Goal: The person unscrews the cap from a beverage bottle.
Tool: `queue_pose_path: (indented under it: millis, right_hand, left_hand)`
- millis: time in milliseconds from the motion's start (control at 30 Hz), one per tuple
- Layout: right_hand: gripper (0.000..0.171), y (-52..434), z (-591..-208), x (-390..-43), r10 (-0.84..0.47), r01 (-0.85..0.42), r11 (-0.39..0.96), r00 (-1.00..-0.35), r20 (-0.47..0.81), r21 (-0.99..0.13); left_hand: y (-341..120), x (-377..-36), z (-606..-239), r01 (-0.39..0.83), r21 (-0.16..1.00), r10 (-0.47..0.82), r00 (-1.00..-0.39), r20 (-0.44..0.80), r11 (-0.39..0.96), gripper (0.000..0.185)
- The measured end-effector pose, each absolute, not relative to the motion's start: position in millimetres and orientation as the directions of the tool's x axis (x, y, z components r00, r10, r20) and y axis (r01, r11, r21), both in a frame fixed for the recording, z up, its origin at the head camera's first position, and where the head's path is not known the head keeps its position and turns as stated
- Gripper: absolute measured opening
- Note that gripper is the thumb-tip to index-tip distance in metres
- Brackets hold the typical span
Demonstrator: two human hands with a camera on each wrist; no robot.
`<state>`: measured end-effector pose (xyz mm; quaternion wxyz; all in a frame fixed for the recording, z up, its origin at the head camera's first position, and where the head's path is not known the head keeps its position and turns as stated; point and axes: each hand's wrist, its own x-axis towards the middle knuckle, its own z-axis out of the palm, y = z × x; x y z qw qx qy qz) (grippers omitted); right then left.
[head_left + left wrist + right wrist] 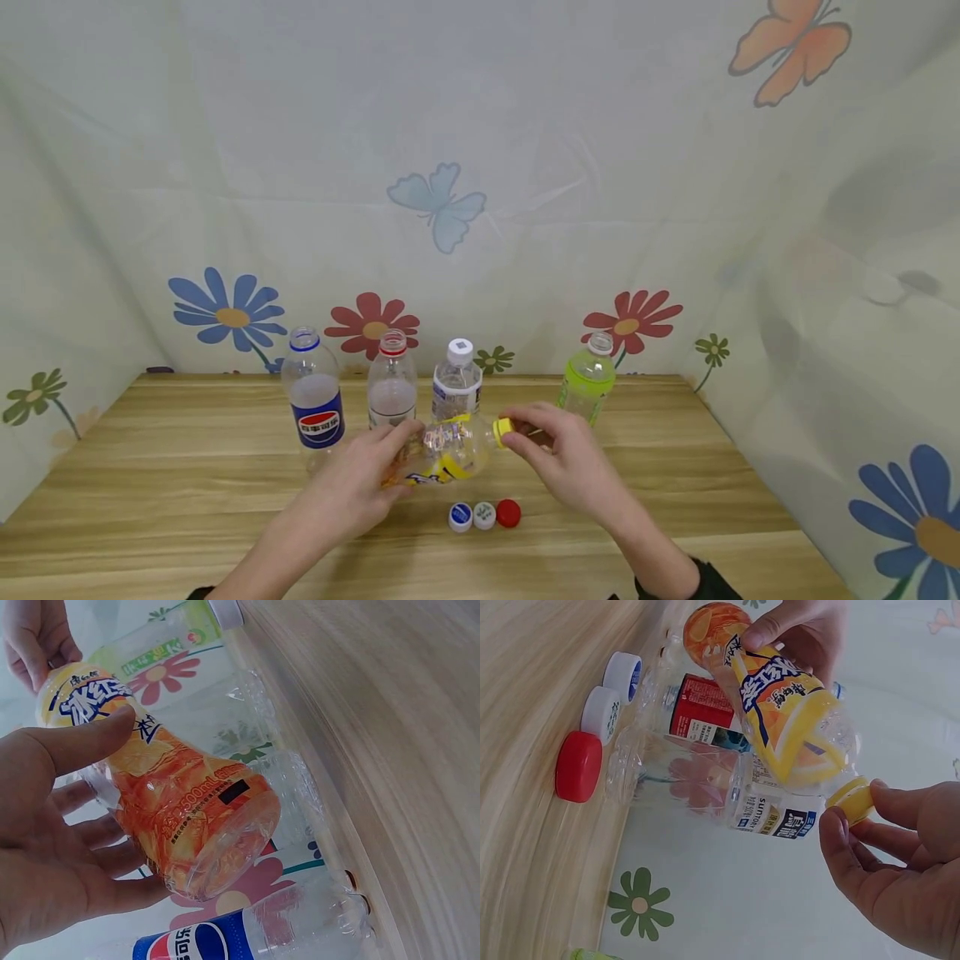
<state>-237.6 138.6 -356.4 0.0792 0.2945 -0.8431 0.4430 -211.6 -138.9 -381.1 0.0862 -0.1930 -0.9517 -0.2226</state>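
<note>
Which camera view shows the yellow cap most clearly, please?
The right wrist view: there the yellow cap looks largest, and you see the right hand pinching it. The head view shows it smaller, at the neck of the bottle. In the left wrist view I cannot make it out.

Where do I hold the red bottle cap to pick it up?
Probably best: pinch the red bottle cap by its front and back sides, coming down from above. It's round and lies low and flat on the table, and the middle cap sits close on its left, leaving little finger room there.
</note>
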Motion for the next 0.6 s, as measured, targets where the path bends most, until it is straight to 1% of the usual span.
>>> queue_pose_path:
  millis: [300, 600]
  right_hand:
    - [0.022, 138.0, -358.5, -236.9, -0.471, -0.64, 0.421, -0.76, 0.448, -0.643]
    - [0.027, 138.4, -357.7, -234.7, -0.498, -0.673, 0.424, -0.732, 0.465, -0.606]
  left_hand:
    - [-138.8, -211.6, -382.4, 0.425, 0.379, 0.35, -0.902, 0.254, 0.822, 0.068]
    - [-138.6, -211.6, -382.1, 0.421, 0.385, 0.357, -0.905, 0.23, 0.821, 0.067]
